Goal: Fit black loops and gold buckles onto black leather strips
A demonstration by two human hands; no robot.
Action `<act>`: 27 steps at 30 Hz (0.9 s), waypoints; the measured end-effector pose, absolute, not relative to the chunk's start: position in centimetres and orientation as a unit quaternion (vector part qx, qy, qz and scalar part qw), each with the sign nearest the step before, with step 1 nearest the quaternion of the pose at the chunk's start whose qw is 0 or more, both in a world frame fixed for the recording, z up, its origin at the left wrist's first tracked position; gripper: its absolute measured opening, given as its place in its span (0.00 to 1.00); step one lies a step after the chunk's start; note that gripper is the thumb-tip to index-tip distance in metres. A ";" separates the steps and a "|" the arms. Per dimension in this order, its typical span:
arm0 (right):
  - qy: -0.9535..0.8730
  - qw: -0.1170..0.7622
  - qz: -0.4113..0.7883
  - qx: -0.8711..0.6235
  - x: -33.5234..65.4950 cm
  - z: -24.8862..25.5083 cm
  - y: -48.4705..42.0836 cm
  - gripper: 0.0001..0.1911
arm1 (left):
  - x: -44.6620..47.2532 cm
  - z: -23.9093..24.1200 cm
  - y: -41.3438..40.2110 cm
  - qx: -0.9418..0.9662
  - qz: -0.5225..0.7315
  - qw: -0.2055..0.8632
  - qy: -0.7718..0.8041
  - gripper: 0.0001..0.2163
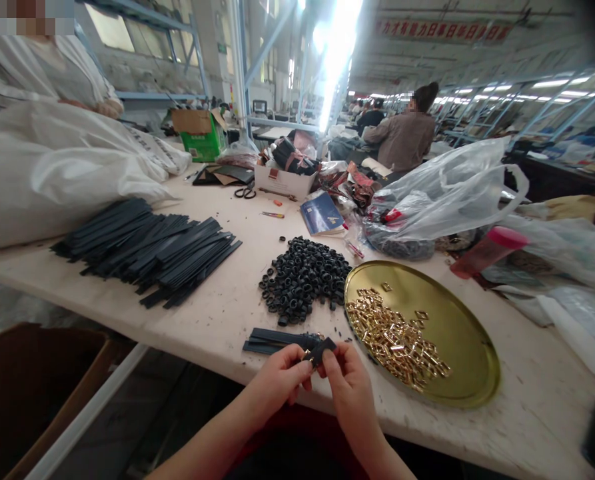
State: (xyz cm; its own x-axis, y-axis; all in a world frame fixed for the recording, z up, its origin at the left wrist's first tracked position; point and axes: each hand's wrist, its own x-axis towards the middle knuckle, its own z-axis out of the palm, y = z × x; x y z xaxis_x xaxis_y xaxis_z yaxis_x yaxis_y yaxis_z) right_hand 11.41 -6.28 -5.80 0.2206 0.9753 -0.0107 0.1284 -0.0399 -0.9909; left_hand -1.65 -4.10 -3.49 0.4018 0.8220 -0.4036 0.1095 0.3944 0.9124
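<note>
At the table's near edge, my left hand (pixel 278 381) and my right hand (pixel 348 385) meet, both pinched on the end of a black strap (pixel 282 339) that carries a small gold buckle (pixel 308 356). The strap lies flat on the table and runs off to the left. Beyond my hands sits a heap of black loops (pixel 304 279). To the right a round gold tray (pixel 457 320) holds several loose gold buckles (pixel 394 340).
A pile of black straps (pixel 147 250) lies at the left, a big white bag (pixel 52 180) behind it. Clear plastic bags (pixel 442 193), a white box (pixel 282 180), scissors (pixel 246 193) and a blue booklet (pixel 322 213) crowd the far side. A brown box (pixel 37 380) stands below. Other people sit nearby.
</note>
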 end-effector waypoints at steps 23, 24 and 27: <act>-0.545 0.439 0.455 -0.551 12.7 -5.0 -5.7 0.09 | -2.4 -2.7 -4.2 0.658 0.219 0.527 0.492 0.12; -0.513 0.439 0.495 -0.547 12.6 -4.8 -5.6 0.11 | -2.5 -2.6 -4.2 0.660 0.212 0.532 0.487 0.12; -0.473 0.446 0.548 -0.526 12.1 -4.4 -5.5 0.14 | -2.7 -2.5 -3.6 0.654 0.207 0.538 0.490 0.15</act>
